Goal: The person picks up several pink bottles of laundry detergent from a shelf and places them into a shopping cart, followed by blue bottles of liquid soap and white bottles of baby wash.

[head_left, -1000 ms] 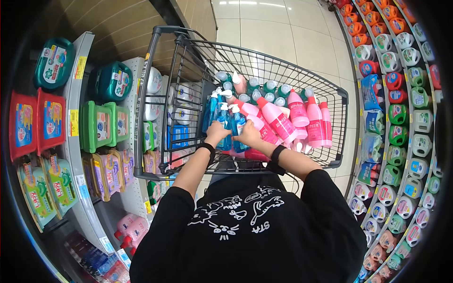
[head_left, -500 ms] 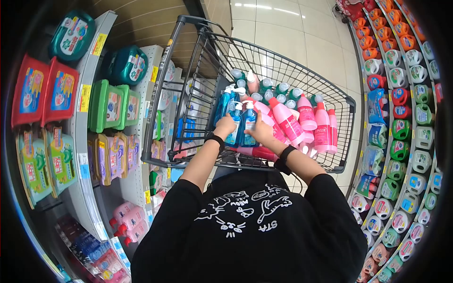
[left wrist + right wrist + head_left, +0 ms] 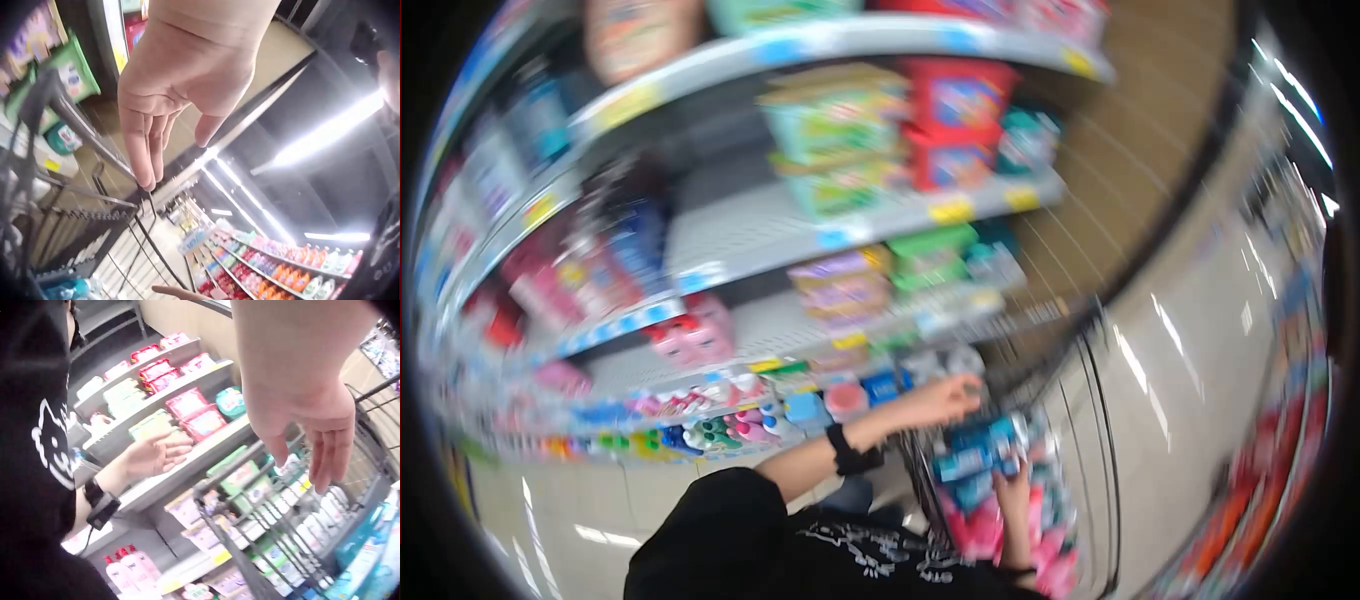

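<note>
Crowding together in the shopping cart point(image 3: 87, 128), the blue bottles point(image 3: 968, 463) are nearest to my right hand point(image 3: 306, 419), and pink bottles point(image 3: 982, 530) are close beside them. From here, I judge, one blue bottle could tip or slide against its neighbours, because they seem to lean and no fingers of mine are around them. A careless sweep of my right hand could also knock them, as it hangs so near.

The head view is blurred, so about direction I must be careful. There, the long axis of the blue bottle with the clearest label seems to run roughly left to right, rising a little toward the right; which end is its top, I cannot tell. In the right wrist view, the blue bottles slant from lower left to upper right.

My right fingers hang loosely, gripping nothing that I can see; whether a fingertip touches a bottle, I cannot tell. My left hand point(image 3: 178, 94) is near the cart's side, its fingers almost straight and holding nothing; lowered without attention, it could catch on the cart. Farther out, the shelf point(image 3: 730, 200) carries red tubs point(image 3: 955, 150) and green tubs point(image 3: 935, 255).
</note>
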{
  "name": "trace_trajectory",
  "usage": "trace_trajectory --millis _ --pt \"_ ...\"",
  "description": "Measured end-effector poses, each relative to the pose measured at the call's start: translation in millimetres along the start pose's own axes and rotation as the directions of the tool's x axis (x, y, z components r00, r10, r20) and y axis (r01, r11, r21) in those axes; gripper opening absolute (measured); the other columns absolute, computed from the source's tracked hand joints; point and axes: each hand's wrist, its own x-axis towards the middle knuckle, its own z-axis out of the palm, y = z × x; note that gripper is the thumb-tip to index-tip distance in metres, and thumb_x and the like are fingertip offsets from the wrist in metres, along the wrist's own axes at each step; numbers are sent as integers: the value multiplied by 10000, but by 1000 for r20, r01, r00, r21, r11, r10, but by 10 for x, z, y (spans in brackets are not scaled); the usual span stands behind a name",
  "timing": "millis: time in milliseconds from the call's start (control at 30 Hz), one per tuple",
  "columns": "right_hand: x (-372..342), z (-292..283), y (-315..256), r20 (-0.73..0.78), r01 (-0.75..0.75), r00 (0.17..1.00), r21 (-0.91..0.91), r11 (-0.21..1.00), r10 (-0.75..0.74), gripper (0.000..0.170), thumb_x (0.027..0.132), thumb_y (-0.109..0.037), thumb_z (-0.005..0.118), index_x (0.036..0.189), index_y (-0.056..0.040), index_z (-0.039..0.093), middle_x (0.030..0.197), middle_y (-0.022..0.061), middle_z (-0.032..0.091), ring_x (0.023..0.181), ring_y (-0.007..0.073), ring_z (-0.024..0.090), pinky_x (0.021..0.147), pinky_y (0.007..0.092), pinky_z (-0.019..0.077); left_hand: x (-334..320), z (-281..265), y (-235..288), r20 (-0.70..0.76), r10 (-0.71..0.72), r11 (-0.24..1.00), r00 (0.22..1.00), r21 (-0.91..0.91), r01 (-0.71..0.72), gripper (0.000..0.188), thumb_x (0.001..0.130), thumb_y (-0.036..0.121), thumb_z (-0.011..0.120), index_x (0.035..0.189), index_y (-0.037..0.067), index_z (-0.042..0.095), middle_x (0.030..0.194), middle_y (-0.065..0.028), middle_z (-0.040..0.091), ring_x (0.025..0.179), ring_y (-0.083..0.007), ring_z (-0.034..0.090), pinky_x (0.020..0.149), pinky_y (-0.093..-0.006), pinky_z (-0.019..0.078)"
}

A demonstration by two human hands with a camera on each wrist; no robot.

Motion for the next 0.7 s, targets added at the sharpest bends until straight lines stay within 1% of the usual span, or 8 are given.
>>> trace_trajectory --millis 133,200,400,467,533,600,633,700 --pt "-18 330 -1436 160 170 973 -29 985 -163 655 772 -51 655 1347 -68 342 831 86 622 726 172 606 676 278 485 -1218 -623 259 -297 26 971 954 -220 -95 366 930 290 505 1237 94 464 1019 -78 636 859 -131 616 673 -276 506" --pt "73 619 -1895 234 443 869 27 896 -437 653 774 -59 658 1348 -76 348 832 84 620 720 177 604 679 283 488 -1842 -925 406 -395 91 950 914 -241 -198 338 930 284 504 1201 83 488 986 -90 644 858 -144 624 674 -281 510" --pt "-461 1414 -3883 370 743 615 23 669 -696 633 782 -53 640 1346 -79 353 996 146 622 926 243 610 807 339 470 -3669 -1606 1109 -680 332 870 653 -47 -491 277 923 262 505 1070 30 538 842 -115 646 793 -182 645 648 -267 520" --pt "-773 1719 -4562 324 879 408 113 463 -853 596 788 -57 638 1327 -70 385 1030 163 616 957 264 607 829 336 463 -4191 -1905 1284 -741 394 861 544 92 -500 272 912 242 508 1068 20 533 850 -127 642 790 -190 644 650 -276 523" --pt "-726 2116 -5041 211 991 129 9 134 -969 498 801 -52 623 1270 -60 456 992 155 615 935 279 608 828 340 462 -4683 -2203 1474 -781 449 845 433 214 -491 267 901 215 507 1078 17 530 875 -114 640 804 -190 641 674 -283 524" --pt "-946 2460 -5695 157 987 -149 -35 -156 -976 396 810 -33 602 1196 -54 515 931 132 613 880 287 614 782 345 473 -5082 -2625 1536 -798 513 848 316 415 -329 243 896 169 514 1080 12 537 920 -96 631 852 -161 623 709 -273 516" --pt "-979 2648 -5967 175 983 -177 -13 -182 -969 365 817 -37 593 1175 -64 527 906 124 612 850 285 615 749 350 477 -5249 -2819 1543 -780 564 812 271 465 -353 229 891 154 531 1066 7 545 947 -91 623 860 -139 606 702 -264 509" --pt "-1106 2964 -6445 214 963 -248 -48 -263 -945 335 835 -38 579 1165 -68 533 872 110 610 824 253 622 728 330 486 -5566 -3019 1649 -701 687 710 192 704 27 227 882 149 537 1064 13 544 962 -80 620 865 -142 597 710 -276 484"
